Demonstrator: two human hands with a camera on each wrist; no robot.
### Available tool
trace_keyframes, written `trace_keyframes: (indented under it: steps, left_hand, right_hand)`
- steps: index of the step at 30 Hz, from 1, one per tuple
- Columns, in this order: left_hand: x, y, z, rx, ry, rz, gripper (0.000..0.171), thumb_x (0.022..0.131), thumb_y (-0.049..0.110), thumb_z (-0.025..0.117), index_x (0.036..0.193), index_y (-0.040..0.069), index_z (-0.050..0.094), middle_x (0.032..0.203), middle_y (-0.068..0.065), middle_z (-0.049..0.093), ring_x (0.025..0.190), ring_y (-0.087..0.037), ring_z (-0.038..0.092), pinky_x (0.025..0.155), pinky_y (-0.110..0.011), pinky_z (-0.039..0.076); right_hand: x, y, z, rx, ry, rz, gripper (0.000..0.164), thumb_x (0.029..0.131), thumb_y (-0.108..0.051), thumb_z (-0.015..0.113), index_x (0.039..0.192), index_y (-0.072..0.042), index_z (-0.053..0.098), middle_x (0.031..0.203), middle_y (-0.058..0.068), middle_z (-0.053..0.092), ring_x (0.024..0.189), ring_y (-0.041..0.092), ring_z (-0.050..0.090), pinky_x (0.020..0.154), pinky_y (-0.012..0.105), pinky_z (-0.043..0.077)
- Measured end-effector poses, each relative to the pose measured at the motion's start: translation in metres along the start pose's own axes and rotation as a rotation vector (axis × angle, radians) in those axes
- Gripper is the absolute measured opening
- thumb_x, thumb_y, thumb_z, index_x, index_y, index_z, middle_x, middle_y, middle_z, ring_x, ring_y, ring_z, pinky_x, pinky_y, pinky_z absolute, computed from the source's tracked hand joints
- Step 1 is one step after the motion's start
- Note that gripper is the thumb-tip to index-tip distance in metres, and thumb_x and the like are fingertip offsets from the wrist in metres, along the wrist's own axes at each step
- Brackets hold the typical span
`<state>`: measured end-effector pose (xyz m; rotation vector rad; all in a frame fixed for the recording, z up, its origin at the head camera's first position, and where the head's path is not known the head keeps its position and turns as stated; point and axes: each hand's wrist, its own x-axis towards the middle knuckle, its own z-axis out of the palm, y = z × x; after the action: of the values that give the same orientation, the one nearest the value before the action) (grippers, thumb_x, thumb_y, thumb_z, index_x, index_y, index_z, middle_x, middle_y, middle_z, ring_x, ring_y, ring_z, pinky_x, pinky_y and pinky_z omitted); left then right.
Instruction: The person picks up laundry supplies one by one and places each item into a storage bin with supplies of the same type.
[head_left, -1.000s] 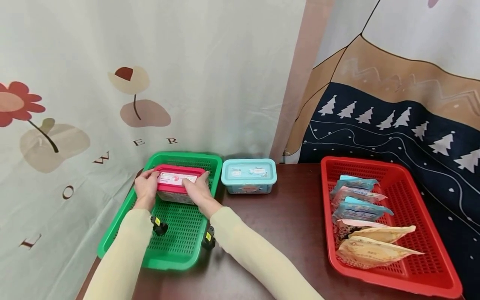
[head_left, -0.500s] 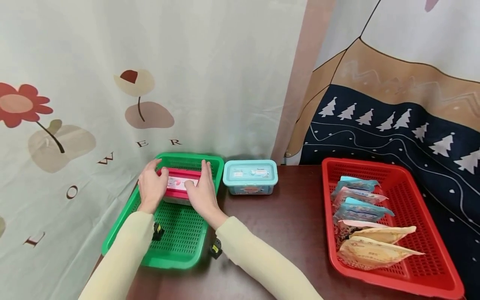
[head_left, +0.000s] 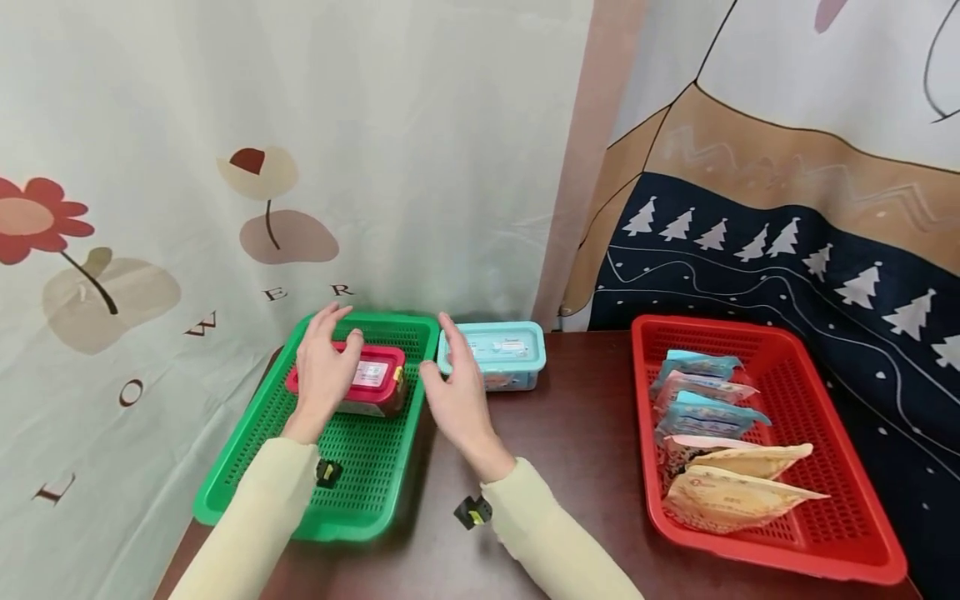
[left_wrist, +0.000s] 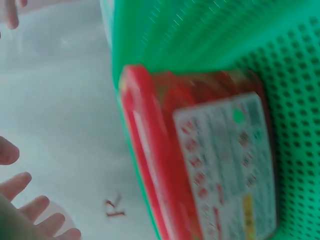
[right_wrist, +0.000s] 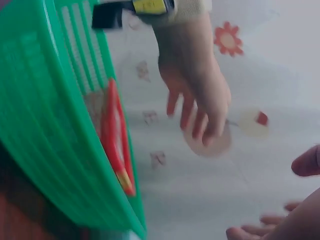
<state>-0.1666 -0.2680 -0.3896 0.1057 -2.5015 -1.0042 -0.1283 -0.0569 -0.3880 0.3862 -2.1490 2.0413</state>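
A plastic tub with a red lid (head_left: 372, 374) lies in the far part of the green basket (head_left: 352, 521). Its labelled side (left_wrist: 225, 165) fills the middle of the left wrist view. My left hand (head_left: 322, 375) hovers over the tub's left part, fingers spread and nothing held. Past the basket's right rim hangs my right hand (head_left: 461, 400), also with fingers apart and holding nothing. It is in front of a light blue lidded tub (head_left: 510, 358) and partly covers that tub's left end. Both hands appear in the right wrist view, the left hand (right_wrist: 197, 95) above the basket.
On the right of the dark table (head_left: 570, 442) stands a red basket (head_left: 832, 500) with several upright packets (head_left: 712, 417), blue, pink and tan. A printed curtain (head_left: 420, 167) hangs right behind the baskets.
Both hands have let go of the red-lidded tub, which now sits in the green basket. My right hand has moved right, out past the basket rim; my left hand has lifted off.
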Motion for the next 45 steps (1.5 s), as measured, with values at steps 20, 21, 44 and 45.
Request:
trace_keyframes:
  steps: [20,21,44,45]
  left_hand:
    - [-0.042,0.066,0.021,-0.17,-0.174,0.119,0.058,0.1,0.018,0.063,0.156,0.013,0.047,0.164,-0.008,0.037,0.149,-0.033,0.034,0.112,-0.064,0.037]
    - [-0.044,0.068,0.022,-0.171,-0.186,0.12,0.06,0.1,0.018,0.064,0.157,0.014,0.045,0.164,-0.007,0.037,0.15,-0.032,0.034,0.113,-0.063,0.037]
    - [-0.109,0.096,0.054,-0.157,-0.297,0.122,0.067,0.095,0.022,0.071,0.157,0.014,0.045,0.166,-0.005,0.034,0.152,-0.029,0.032,0.115,-0.062,0.035]
    - [-0.112,0.097,0.057,-0.167,-0.291,0.12,0.066,0.095,0.022,0.071,0.156,0.014,0.046,0.166,-0.006,0.035,0.152,-0.029,0.033,0.114,-0.061,0.036]
  right_hand:
    - [-0.002,0.078,-0.106,-0.237,0.29,0.036,0.049,0.104,-0.016,0.055,0.151,-0.005,0.05,0.157,0.009,0.047,0.143,0.026,0.045,0.112,0.053,0.042]
    - [-0.001,0.081,-0.108,-0.232,0.29,0.056,0.05,0.104,-0.017,0.055,0.152,-0.006,0.048,0.157,0.009,0.047,0.144,0.026,0.044,0.113,0.053,0.041]
    - [0.029,0.129,-0.114,-0.203,0.174,0.356,0.063,0.107,-0.033,0.052,0.159,-0.002,0.035,0.155,0.02,0.048,0.143,0.032,0.046,0.116,0.048,0.039]
    - [0.03,0.129,-0.114,-0.207,0.176,0.364,0.063,0.107,-0.032,0.052,0.159,-0.002,0.036,0.153,0.02,0.05,0.142,0.031,0.048,0.115,0.048,0.039]
